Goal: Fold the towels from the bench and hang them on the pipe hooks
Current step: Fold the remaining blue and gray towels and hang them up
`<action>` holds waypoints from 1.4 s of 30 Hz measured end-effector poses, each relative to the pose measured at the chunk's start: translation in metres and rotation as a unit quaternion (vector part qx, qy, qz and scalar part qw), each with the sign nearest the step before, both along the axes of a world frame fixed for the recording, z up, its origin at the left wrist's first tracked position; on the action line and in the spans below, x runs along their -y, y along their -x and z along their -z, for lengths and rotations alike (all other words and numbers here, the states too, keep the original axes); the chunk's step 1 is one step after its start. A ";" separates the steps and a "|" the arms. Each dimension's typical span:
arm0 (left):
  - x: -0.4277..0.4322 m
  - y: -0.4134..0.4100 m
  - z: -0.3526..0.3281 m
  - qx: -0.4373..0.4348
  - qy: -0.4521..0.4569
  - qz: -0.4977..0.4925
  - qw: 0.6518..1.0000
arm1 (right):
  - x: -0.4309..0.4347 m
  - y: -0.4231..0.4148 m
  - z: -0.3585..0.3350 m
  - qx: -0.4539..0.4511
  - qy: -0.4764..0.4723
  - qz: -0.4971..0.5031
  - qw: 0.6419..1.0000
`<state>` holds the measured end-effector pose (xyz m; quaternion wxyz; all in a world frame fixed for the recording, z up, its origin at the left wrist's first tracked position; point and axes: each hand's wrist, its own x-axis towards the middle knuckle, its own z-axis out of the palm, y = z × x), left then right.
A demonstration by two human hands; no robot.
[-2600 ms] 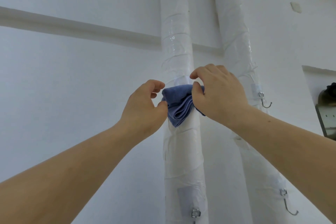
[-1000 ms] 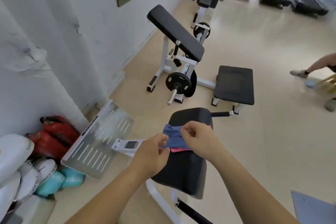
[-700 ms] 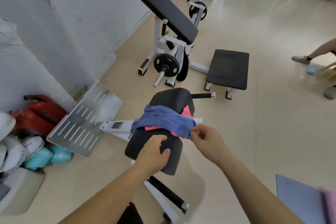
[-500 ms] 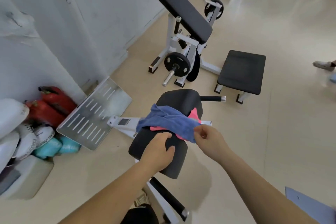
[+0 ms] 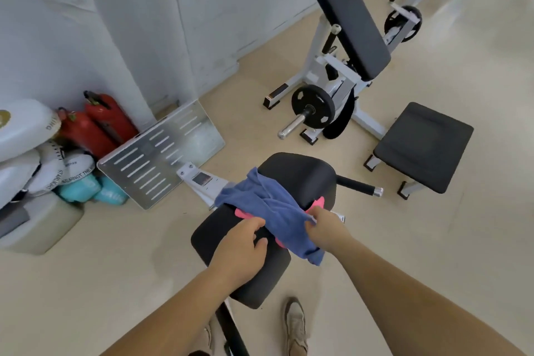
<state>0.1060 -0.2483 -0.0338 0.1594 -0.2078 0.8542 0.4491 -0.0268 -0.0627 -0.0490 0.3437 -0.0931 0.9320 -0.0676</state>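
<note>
A crumpled blue towel [image 5: 271, 208] lies across the black padded bench [image 5: 303, 176] below me. My right hand [image 5: 323, 225] pinches its near right edge, and a corner hangs down off the pad. A pink towel [image 5: 318, 202] shows underneath the blue one, mostly hidden. My left hand [image 5: 242, 248] rests on the bench pad at the blue towel's left edge, fingers curled; whether it grips cloth I cannot tell. The pipes and hooks are out of view.
A slotted metal plate [image 5: 161, 153] lies left of the bench. Red fire extinguishers [image 5: 95, 124] and white bags [image 5: 26, 136] sit against the wall. A weight machine [image 5: 341, 46] and a black stool [image 5: 422, 144] stand behind. My shoe [image 5: 294, 326] is on the floor.
I turned from the pipe, where a folded blue towel was placed, down to the bench. My right hand has pulled the blue towel's edge toward me; my left hand moved up to it.
</note>
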 end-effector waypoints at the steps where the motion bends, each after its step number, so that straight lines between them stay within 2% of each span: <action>1: -0.009 -0.001 0.002 0.000 0.003 -0.012 1.000 | 0.000 0.008 0.003 0.027 -0.019 -0.029 0.999; 2: -0.017 -0.003 0.004 0.003 0.006 -0.027 1.000 | -0.005 0.010 0.006 0.049 -0.006 -0.060 0.997; 3: -0.027 -0.005 0.005 0.006 0.009 -0.049 0.999 | -0.009 0.013 0.013 0.051 0.010 -0.021 0.998; 7: -0.072 -0.022 0.009 0.019 0.008 -0.158 0.987 | -0.029 0.024 0.034 0.038 0.062 0.003 0.997; 11: -0.114 -0.034 0.003 0.016 -0.025 -0.228 0.973 | -0.051 0.024 0.010 0.023 0.160 0.033 0.986; 14: -0.131 -0.035 -0.008 0.017 -0.043 -0.269 0.962 | -0.051 0.029 0.002 0.054 0.169 0.011 0.984; 18: -0.137 -0.043 -0.008 0.023 -0.042 -0.290 0.956 | -0.049 0.029 0.022 0.104 0.123 -0.017 0.987; 21: -0.142 -0.050 -0.004 0.029 -0.045 -0.309 0.949 | -0.050 0.020 0.031 0.073 0.118 0.009 0.990; 24: -0.148 -0.058 -0.002 0.034 -0.063 -0.326 0.943 | -0.055 0.006 0.012 0.011 0.113 0.016 0.993; 26: -0.155 -0.060 -0.006 0.028 -0.071 -0.319 0.945 | -0.059 -0.007 -0.010 -0.008 0.161 0.038 0.986; 31: -0.168 -0.049 -0.036 -0.062 -0.118 -0.306 0.943 | -0.046 -0.048 -0.085 0.062 0.335 0.071 0.938; 34: -0.172 -0.047 -0.057 -0.127 -0.151 -0.334 0.922 | -0.032 -0.063 -0.128 0.028 0.364 0.074 0.928; 37: -0.160 -0.051 -0.071 -0.156 -0.199 -0.367 0.895 | -0.020 -0.072 -0.165 0.017 0.420 0.101 0.902; 39: -0.153 -0.058 -0.073 -0.144 -0.230 -0.339 0.901 | -0.013 -0.076 -0.185 0.065 0.480 0.168 0.858; 40: -0.151 -0.062 -0.082 -0.148 -0.193 -0.319 0.916 | -0.009 -0.078 -0.191 0.111 0.511 0.216 0.825; 41: -0.151 -0.067 -0.090 -0.173 -0.165 -0.325 0.915 | -0.005 -0.080 -0.197 0.152 0.529 0.258 0.794; 42: -0.148 -0.072 -0.095 -0.208 -0.128 -0.342 0.907 | -0.002 -0.083 -0.199 0.155 0.532 0.271 0.787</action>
